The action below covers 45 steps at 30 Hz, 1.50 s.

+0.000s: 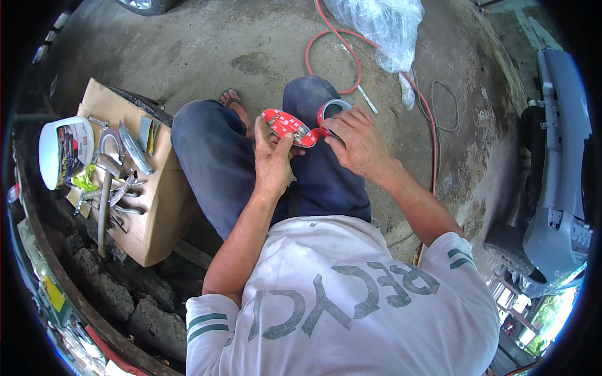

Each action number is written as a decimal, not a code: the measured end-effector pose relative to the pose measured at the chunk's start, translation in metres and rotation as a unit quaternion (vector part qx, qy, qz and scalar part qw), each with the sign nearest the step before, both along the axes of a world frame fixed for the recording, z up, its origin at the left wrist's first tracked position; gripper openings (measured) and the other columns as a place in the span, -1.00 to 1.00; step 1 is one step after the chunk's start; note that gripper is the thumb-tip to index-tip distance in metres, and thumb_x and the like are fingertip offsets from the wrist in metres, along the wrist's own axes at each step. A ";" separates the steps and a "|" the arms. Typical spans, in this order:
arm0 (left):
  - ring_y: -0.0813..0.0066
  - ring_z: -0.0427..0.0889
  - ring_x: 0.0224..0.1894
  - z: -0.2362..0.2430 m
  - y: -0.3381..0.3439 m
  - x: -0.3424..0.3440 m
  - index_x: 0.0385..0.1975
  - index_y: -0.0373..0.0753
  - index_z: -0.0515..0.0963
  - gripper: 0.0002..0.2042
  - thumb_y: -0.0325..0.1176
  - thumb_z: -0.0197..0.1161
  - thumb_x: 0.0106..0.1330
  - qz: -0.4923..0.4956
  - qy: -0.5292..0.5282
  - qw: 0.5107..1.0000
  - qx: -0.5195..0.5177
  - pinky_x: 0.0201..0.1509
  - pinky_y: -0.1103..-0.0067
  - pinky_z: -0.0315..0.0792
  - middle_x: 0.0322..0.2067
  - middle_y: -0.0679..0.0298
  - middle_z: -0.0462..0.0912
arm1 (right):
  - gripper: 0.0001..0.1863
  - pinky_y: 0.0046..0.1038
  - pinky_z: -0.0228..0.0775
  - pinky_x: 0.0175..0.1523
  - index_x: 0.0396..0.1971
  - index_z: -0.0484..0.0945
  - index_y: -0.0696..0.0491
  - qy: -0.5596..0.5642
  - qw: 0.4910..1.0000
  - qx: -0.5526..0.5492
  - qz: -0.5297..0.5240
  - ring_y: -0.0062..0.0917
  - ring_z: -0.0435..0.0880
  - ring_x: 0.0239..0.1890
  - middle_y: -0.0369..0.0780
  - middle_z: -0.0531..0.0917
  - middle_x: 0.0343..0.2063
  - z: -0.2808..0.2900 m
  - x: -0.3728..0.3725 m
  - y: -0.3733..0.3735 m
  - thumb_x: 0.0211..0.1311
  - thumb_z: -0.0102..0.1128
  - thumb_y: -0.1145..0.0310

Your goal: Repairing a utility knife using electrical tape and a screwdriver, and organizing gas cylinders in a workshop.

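Observation:
My left hand point(274, 160) grips a flat oval piece point(282, 122) with red, white-printed backing and a silvery edge, held above my legs. A red strip runs from this piece toward a tape roll point(325, 113) with a pale core, held in my right hand point(354, 141) just to its right. The fingers of my right hand curl over the roll and partly hide it and the strip.
Cardboard point(157, 213) at my left carries a white bucket point(56, 153), pliers, a hammer and other tools. A red hose point(433, 163) and crumpled clear plastic point(389, 31) lie on the concrete floor ahead. A grey car bumper point(555, 169) stands at the right.

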<state>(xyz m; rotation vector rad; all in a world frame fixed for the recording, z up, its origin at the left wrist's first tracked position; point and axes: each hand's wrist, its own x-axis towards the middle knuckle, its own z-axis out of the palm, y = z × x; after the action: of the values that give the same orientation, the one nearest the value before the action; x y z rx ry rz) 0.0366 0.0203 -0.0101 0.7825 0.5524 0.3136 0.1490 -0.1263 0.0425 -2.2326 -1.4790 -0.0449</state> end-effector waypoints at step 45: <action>0.30 0.65 -0.17 0.006 -0.003 -0.012 0.02 -0.30 0.26 -0.59 -0.64 0.19 0.18 -0.107 -0.009 0.991 -0.078 -0.07 0.40 0.62 -0.17 0.12 0.56 | -0.52 -0.60 0.33 -0.52 0.01 0.43 0.25 0.575 0.812 -0.070 -0.062 -0.69 0.50 -0.55 -0.22 0.63 -0.41 0.005 0.013 0.011 -0.02 0.19 0.64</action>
<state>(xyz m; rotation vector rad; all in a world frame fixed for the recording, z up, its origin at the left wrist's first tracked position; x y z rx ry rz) 0.0245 0.0174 -0.0043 0.6797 0.4656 0.0781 0.1617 -0.1157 0.0472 -1.7854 -0.6350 1.1866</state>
